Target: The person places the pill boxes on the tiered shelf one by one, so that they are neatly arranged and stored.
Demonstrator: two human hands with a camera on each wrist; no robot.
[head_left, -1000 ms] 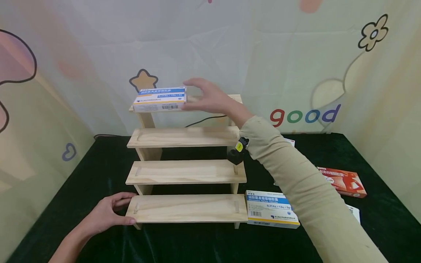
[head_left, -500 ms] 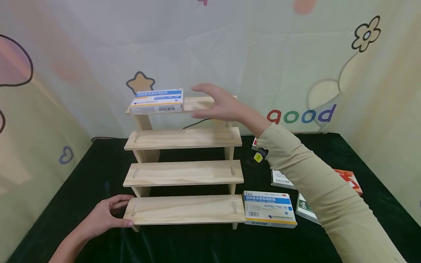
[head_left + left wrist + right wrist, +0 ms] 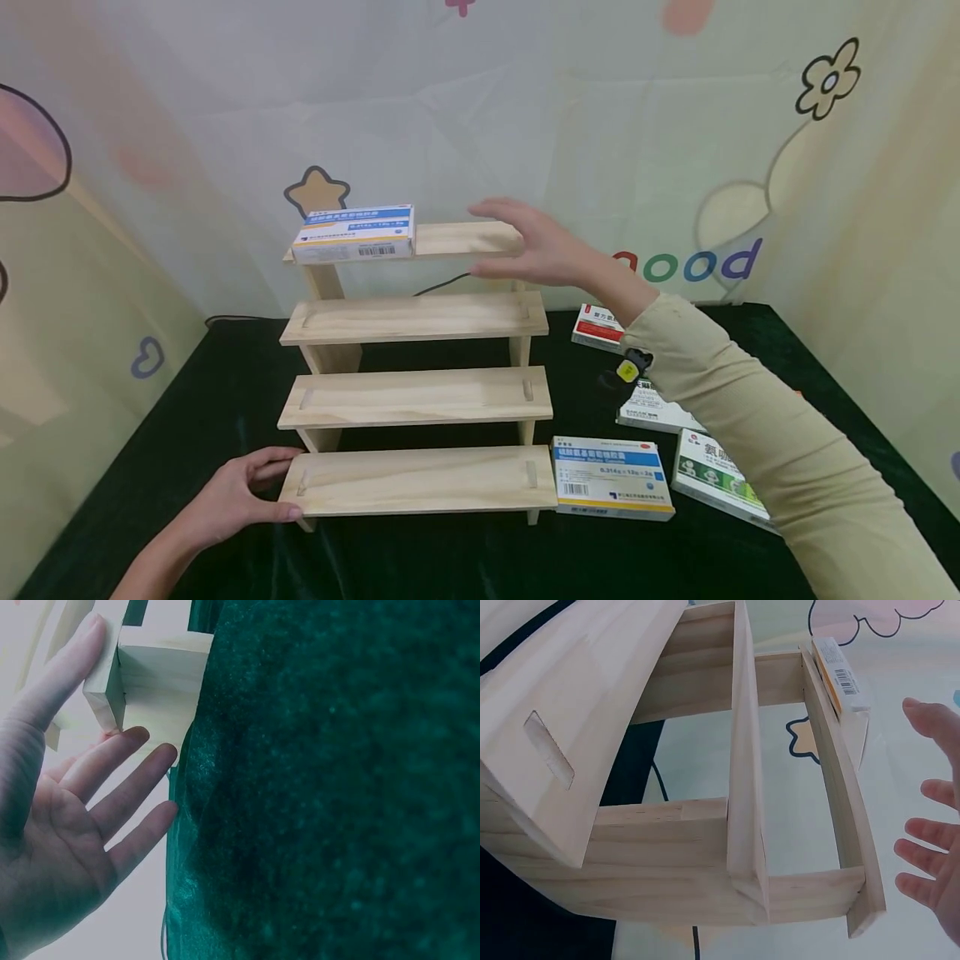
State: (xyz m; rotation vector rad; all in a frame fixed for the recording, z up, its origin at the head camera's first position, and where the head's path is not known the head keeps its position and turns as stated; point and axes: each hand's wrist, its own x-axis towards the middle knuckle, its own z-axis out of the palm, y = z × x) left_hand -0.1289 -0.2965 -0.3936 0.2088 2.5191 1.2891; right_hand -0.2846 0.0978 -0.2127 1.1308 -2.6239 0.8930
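A wooden step shelf (image 3: 416,483) with several tiers stands in the middle of the head view. My left hand (image 3: 236,500) holds the left end of its lowest board, thumb at the front corner and index finger at the back. In the left wrist view that hand (image 3: 82,802) has its other fingers spread apart. On the left part of the top tier lies a white and blue medicine box (image 3: 354,233), its barcode facing front. My right hand (image 3: 536,243) hovers at the right end of the top tier, apart from the box, thumb and fingers spread and holding nothing.
A matching blue and white box (image 3: 613,479) lies against the shelf's lower right side. Further right are a green and white box (image 3: 716,475), a white box (image 3: 652,408) and a red and white box (image 3: 597,327). Dark green cloth (image 3: 420,562) covers the table before a printed curtain (image 3: 450,125).
My right hand has let go of the medicine box on the top tier and drawn away to the right. The box stays there. My left hand keeps its place on the lowest board.
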